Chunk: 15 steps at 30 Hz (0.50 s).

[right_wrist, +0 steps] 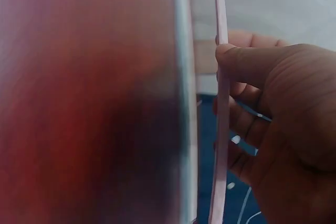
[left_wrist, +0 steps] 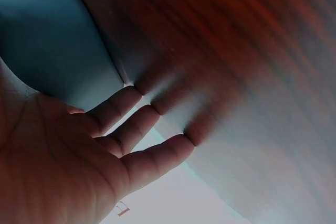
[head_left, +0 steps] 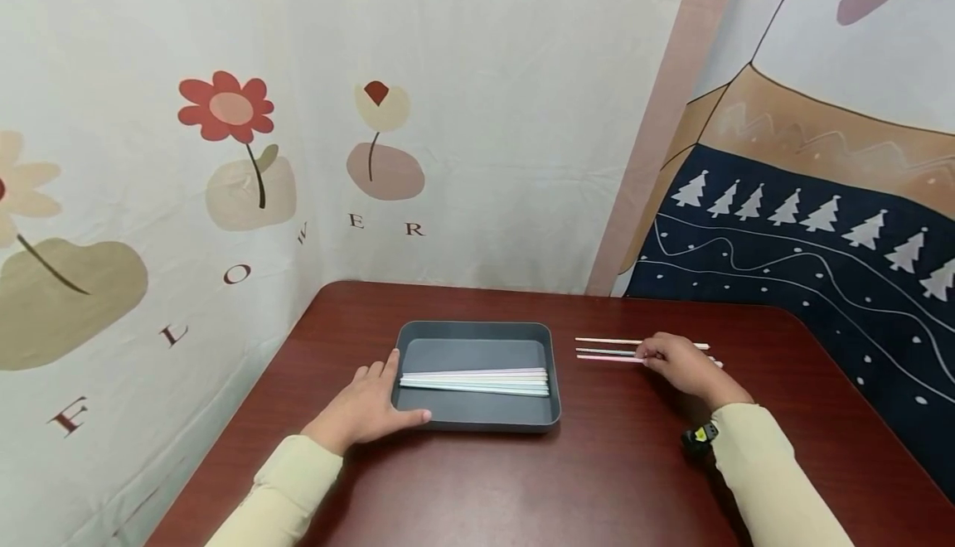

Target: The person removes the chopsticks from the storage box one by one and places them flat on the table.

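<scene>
A dark grey rectangular tray stands on the table, and several pale chopsticks lie lengthwise inside it. My left hand is at the tray's left side, thumb toward the near corner and fingers spread along the outer wall. In the left wrist view its fingers are extended beside the tray. Right of the tray, my right hand pinches a pink chopstick between thumb and fingers. A light blue chopstick and a cream chopstick lie alongside, partly hidden by this hand.
The reddish-brown table has rounded far corners. Behind it hangs a pale cloth printed with flowers and letters, and a dark blue cloth with white trees is at the right. A dark band is on the right wrist.
</scene>
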Motion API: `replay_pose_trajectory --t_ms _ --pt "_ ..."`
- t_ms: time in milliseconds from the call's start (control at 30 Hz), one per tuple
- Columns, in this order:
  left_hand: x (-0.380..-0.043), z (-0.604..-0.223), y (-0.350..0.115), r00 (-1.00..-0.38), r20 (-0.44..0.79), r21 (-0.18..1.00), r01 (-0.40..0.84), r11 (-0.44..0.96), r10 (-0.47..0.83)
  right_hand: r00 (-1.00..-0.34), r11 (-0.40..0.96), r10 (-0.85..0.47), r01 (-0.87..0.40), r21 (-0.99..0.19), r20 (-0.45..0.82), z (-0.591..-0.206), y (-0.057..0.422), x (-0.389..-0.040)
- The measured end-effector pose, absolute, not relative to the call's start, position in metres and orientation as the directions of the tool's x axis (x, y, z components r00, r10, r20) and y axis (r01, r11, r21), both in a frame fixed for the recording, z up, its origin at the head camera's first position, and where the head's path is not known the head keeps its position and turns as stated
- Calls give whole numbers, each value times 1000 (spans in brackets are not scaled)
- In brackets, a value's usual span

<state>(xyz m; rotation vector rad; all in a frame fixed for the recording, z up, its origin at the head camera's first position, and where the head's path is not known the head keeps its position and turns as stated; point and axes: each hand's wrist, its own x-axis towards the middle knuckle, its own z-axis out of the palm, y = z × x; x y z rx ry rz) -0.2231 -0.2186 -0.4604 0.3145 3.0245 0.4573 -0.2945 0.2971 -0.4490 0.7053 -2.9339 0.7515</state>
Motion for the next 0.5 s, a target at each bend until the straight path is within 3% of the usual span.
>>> replay_pose_trajectory --t_ms 500 --pt "-223 -462 -219 -977 -35 305 189 933 210 -892 787 -427 -446 -426 146 -468 311 -299"
